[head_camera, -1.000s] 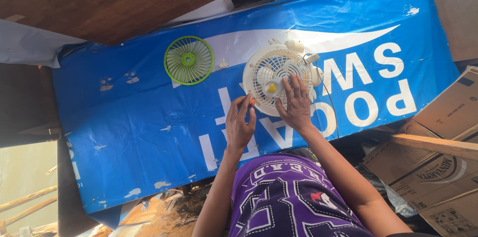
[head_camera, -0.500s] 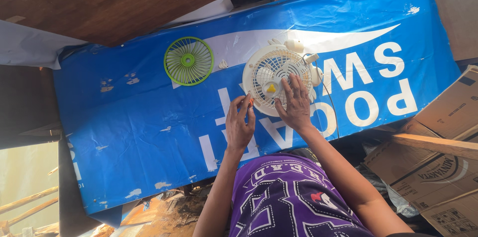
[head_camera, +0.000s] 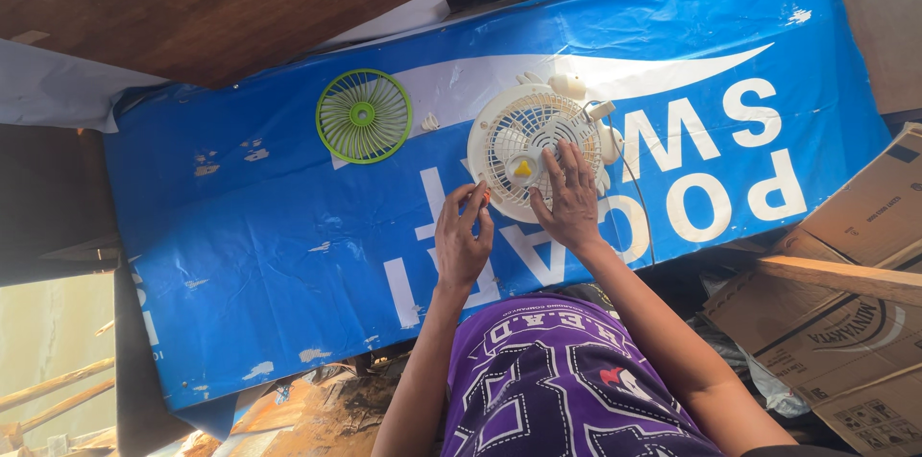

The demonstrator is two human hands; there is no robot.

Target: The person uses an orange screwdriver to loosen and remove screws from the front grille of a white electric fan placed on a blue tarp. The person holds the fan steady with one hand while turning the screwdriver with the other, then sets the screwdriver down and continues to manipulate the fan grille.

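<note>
**Head view: white fan under right hand**

Head view: right hand (head_camera: 569, 200) spread flat on the white fan (head_camera: 534, 148), pinning it to the desk (head_camera: 288, 255). Left hand (head_camera: 463, 238), just beside the rim, pinches a small red part. Fan looks light, thin brittle plastic grille; grip by rim. Green grille (head_camera: 364, 116) lies well left of both hands.

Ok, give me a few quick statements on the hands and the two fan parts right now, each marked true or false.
1. The right hand rests flat on the white fan. True.
2. The green grille lies under the left hand. False: it lies apart, up and to the left, touched by neither hand.
3. Both fan parts lie on a blue banner. True.
4. The left hand's fingers pinch something small and reddish at the white fan's edge. True.
5. The cardboard boxes sit on the person's left. False: on the right.
</note>
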